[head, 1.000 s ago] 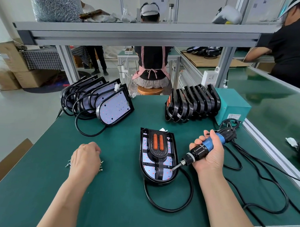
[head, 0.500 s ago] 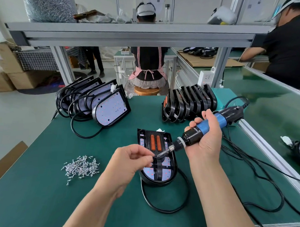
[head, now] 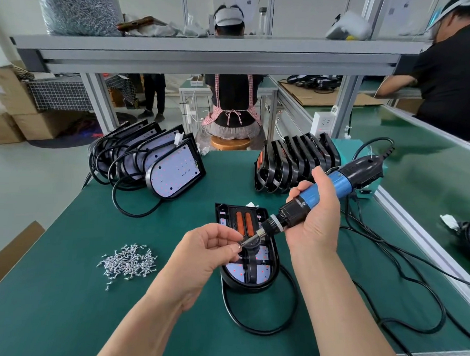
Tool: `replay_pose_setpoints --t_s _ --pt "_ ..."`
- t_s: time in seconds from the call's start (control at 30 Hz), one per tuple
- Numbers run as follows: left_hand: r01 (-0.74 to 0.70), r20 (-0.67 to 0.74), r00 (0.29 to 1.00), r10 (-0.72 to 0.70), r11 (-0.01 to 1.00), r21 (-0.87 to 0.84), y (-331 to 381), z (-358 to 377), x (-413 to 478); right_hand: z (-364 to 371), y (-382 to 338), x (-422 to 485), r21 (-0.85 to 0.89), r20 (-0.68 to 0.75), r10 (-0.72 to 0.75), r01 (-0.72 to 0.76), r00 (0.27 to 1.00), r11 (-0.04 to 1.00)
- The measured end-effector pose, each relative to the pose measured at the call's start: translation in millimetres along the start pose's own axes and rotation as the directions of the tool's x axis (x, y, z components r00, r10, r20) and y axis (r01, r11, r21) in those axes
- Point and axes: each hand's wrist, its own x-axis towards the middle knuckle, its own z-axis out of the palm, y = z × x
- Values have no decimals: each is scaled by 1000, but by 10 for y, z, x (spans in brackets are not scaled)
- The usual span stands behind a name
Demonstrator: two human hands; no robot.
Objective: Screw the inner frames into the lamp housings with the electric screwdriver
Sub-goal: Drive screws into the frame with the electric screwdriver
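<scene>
A black lamp housing [head: 262, 281] with a black inner frame [head: 236, 214] and two orange strips lies flat on the green mat, its cable looping toward me. My right hand [head: 316, 223] grips the blue-and-black electric screwdriver [head: 326, 193], held tilted above the housing with its bit pointing down-left. My left hand [head: 207, 252] pinches a small screw at the tip of the bit, just over the frame. A heap of loose silver screws [head: 128, 263] lies on the mat to the left.
A row of lamp housings with cables [head: 149, 159] leans at the back left. A stack of black inner frames [head: 295, 161] stands at the back right beside a teal box [head: 372, 188]. The screwdriver's black cords [head: 401, 263] trail over the right side. People work at benches behind.
My left hand left the screw heap and came right to the screwdriver tip with a screw. My right hand lifted the screwdriver from the housing's lower right side to above it.
</scene>
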Motion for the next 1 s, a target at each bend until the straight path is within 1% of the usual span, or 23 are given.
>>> replay_pose_setpoints --t_s 0.1,0.27,0.33,0.43,0.5,0.53,0.57,0.63,0.67,0.7,0.73,0.8,0.9,1.0 --pt "-33 -46 998 32 999 -20 -30 40 -18 -11 16 -8 -10 -20 -29 29 999 1000" --pt "-159 -177 971 164 986 40 -110 163 -64 0 52 -29 -86 -109 -131 122 985 989" --pt "-186 -187 962 200 979 88 -125 157 -55 -7 59 -34 -96 -122 -141 130 982 987" --pt "-206 -136 962 236 957 206 -128 110 -38 -18 56 -26 -104 -117 -136 124 984 987" --pt "-216 -118 961 249 948 235 -120 39 -11 -10 60 -19 -102 -105 -128 117 986 988" --pt "-217 -149 955 255 948 233 -120 -7 26 0 64 -11 -104 -99 -127 117 987 988" --pt "-205 -213 943 255 951 230 -129 -55 79 11 65 -1 -109 -91 -130 120 987 987" --pt "-113 -372 909 190 969 219 -171 -142 237 43 68 26 -133 -61 -150 141 987 981" --pt "-35 -417 901 119 978 204 -203 -168 325 62 77 38 -148 -40 -163 155 986 977" --pt "51 -422 906 34 981 189 -237 -171 407 78 91 42 -163 -16 -176 171 984 972" --pt "124 -396 917 -38 973 193 -272 -154 481 98 118 42 -183 13 -190 189 982 965" --pt "197 -319 942 -107 944 265 -314 -85 587 134 183 22 -239 80 -223 236 972 942" --pt "215 -267 955 -127 918 334 -284 6 657 176 285 -19 -285 181 -255 299 950 911" --pt "212 -219 964 -149 929 304 -302 -4 699 192 364 -36 -314 228 -245 310 942 897"
